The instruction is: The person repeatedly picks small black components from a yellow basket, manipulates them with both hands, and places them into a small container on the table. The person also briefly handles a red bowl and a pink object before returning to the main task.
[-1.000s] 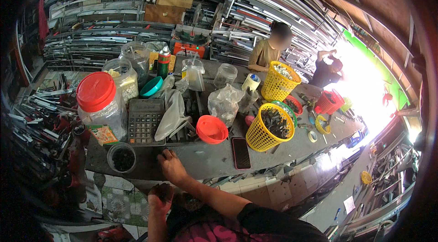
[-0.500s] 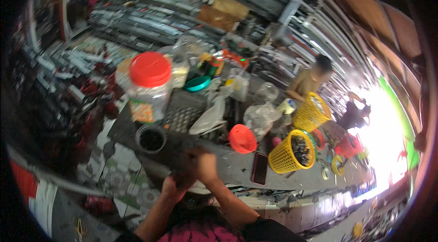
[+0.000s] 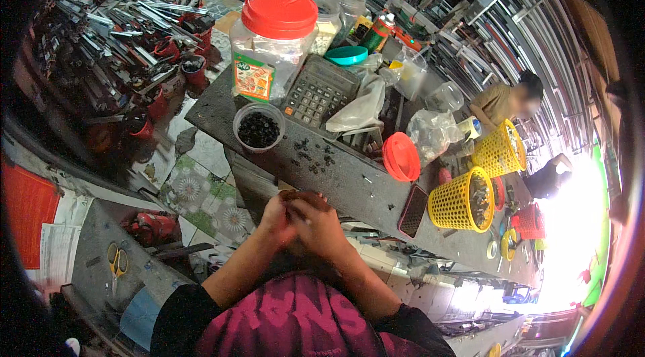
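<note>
My left hand [image 3: 275, 218] and my right hand [image 3: 317, 224] are pressed together just off the near edge of the grey table [image 3: 346, 185]. Their fingers are curled inward and overlap; whatever lies between them is hidden. Beyond the hands, several small black ring-like pieces [image 3: 313, 157] are scattered on the tabletop. A clear plastic tub [image 3: 239, 138] filled with similar black pieces stands to their left, by the table edge. Behind it are a large clear jar with a red lid [image 3: 279, 13] and a big dusty calculator [image 3: 321, 93].
Right of the hands lie a phone [image 3: 412, 212], a red plastic bowl [image 3: 401, 156] and yellow perforated baskets [image 3: 460, 204]. Plastic bags [image 3: 433, 134] crowd the table's middle. Another person [image 3: 497, 107] is at the far right. Scissors [image 3: 117, 261] rest on a surface at lower left.
The view has shifted, so the table sits higher and further right in it. My hands have drawn closer together, off the table edge. The scattered black pieces now show clearly.
</note>
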Motion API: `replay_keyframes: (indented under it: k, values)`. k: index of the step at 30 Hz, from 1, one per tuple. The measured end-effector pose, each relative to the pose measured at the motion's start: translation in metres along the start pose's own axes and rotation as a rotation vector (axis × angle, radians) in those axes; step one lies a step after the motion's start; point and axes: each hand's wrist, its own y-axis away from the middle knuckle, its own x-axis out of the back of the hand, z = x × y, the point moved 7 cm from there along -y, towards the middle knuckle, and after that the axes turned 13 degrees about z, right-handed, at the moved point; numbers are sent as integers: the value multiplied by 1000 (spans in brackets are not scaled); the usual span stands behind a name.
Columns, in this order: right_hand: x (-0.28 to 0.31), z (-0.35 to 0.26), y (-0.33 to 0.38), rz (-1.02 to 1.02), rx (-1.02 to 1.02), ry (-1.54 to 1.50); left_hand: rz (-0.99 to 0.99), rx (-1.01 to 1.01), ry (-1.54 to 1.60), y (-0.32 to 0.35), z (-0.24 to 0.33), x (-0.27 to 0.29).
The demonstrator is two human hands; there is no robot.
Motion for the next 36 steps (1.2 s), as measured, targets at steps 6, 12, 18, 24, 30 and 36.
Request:
replay_keyframes:
  k: [6, 12, 18, 24, 30, 36]
  values:
    - [40, 38, -32, 238, -77, 98, 124, -81, -61, -2, 12, 8]
    - [33, 94, -60, 240, 17, 457, 156, -59, 98, 2, 19, 15]
    - [10, 92, -59, 204, 103, 583, 164, -80, 95, 3, 27, 23]
    - [12, 82, -52, 151, 116, 444, 171, -51, 108, -4, 22, 29]
    - [18, 81, -53, 239, 81, 466, 179, -69, 122, -6, 19, 29]
    - [9, 92, -62, 226, 10, 404, 171, -86, 77, -1, 24, 29]
